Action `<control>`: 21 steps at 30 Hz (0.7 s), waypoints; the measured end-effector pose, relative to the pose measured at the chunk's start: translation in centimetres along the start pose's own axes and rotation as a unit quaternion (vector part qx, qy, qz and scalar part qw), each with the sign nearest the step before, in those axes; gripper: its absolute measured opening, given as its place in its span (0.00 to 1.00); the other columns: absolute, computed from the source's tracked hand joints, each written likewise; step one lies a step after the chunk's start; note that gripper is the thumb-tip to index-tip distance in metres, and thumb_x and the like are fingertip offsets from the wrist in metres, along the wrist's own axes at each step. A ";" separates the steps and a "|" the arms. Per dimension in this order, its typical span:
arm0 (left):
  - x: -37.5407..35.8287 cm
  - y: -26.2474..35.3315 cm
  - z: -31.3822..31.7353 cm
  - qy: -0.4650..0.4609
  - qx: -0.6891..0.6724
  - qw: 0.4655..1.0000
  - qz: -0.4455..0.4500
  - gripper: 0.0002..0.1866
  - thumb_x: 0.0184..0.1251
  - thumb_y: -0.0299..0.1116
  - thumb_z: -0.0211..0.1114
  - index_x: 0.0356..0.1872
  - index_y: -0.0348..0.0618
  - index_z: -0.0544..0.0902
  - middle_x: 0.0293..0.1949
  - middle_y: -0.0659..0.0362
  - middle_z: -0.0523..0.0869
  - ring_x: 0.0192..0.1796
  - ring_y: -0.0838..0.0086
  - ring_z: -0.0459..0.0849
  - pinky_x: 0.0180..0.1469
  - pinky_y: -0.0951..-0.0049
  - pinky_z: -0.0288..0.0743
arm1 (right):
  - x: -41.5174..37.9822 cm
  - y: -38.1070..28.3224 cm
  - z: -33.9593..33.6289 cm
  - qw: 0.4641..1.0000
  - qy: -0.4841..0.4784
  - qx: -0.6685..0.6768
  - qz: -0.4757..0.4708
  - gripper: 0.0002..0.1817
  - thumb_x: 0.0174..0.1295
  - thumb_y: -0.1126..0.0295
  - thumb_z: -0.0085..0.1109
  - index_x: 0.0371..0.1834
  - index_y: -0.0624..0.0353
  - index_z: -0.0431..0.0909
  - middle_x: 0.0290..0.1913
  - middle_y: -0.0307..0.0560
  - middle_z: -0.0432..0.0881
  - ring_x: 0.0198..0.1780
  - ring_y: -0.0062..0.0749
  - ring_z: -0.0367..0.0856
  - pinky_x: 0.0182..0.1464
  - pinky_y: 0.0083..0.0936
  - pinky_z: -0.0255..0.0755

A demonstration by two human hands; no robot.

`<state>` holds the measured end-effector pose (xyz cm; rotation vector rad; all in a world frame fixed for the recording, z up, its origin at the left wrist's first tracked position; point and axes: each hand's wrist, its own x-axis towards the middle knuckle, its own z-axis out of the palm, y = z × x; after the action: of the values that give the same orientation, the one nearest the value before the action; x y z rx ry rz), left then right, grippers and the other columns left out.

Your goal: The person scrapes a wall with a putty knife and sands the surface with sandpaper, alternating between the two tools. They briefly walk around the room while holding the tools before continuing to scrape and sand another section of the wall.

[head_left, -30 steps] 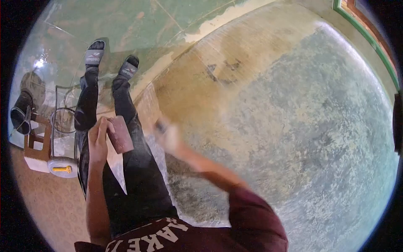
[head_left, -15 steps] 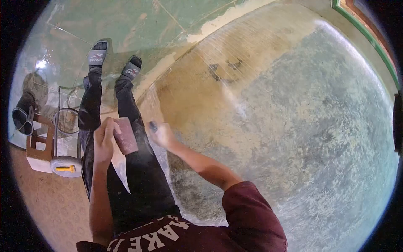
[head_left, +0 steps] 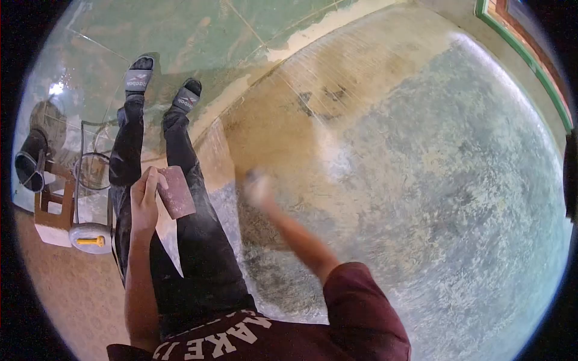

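A flat, reddish-brown rectangular sheet point(head_left: 176, 194) is pinched by my left hand point(head_left: 146, 188) above my dark trousers. My right hand point(head_left: 259, 189) is against the mottled wall surface point(head_left: 289, 138), blurred by motion. Its fingers are wrapped round something small and dark, too smeared to make out. The surface is brown near this hand and grey-green farther right, with a whitish patch above and to the right of the hand.
At the left stand a brown and white block-like stand point(head_left: 54, 207), a dark cylindrical container point(head_left: 31, 159) and a metal frame with a round seat point(head_left: 90, 233) bearing a yellow tool point(head_left: 91, 241). A green-edged frame point(head_left: 530, 57) runs along the upper right.
My right hand has moved to the right, away from my leg and over the brown area. My left hand has shifted slightly left, still with the sheet.
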<state>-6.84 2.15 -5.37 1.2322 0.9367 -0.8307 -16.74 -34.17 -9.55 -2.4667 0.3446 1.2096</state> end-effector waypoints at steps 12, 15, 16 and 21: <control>-0.8 -3.5 0.1 -0.012 0.043 0.999 0.019 0.23 0.85 0.40 0.48 0.26 0.39 0.72 0.27 0.66 0.69 0.33 0.81 0.65 0.38 0.76 0.59 | 16.8 -16.1 -35.0 0.828 0.455 0.271 -0.184 0.25 0.79 0.58 0.51 0.19 0.54 0.70 0.17 0.36 0.72 0.16 0.21 0.67 0.18 0.27 0.59; -1.0 -1.9 1.0 -0.032 0.050 0.998 0.015 0.22 0.85 0.37 0.47 0.25 0.38 0.72 0.28 0.64 0.71 0.33 0.81 0.68 0.40 0.76 0.62 | 17.9 -5.9 -28.0 0.889 0.452 0.054 -0.052 0.21 0.76 0.58 0.54 0.25 0.58 0.75 0.23 0.45 0.80 0.24 0.30 0.77 0.30 0.30 0.72; -0.9 -2.0 1.2 -0.036 0.044 0.998 0.024 0.22 0.85 0.37 0.47 0.25 0.38 0.72 0.28 0.64 0.71 0.33 0.81 0.67 0.40 0.76 0.62 | 17.9 7.5 -18.3 0.859 0.347 -0.240 -0.290 0.15 0.76 0.62 0.51 0.35 0.60 0.77 0.38 0.47 0.81 0.42 0.32 0.79 0.40 0.35 0.76; -0.7 -1.2 1.8 -0.032 0.039 0.997 0.066 0.22 0.85 0.37 0.48 0.26 0.37 0.73 0.28 0.64 0.72 0.33 0.81 0.67 0.39 0.76 0.61 | -2.5 -11.8 0.9 0.983 -0.115 0.118 -0.081 0.10 0.66 0.63 0.66 0.39 0.58 0.82 0.32 0.57 0.85 0.33 0.47 0.86 0.42 0.40 0.79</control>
<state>-7.96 0.24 -5.00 1.3131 0.7694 -0.8034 -14.51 -23.02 -5.48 -2.0855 0.2043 1.2869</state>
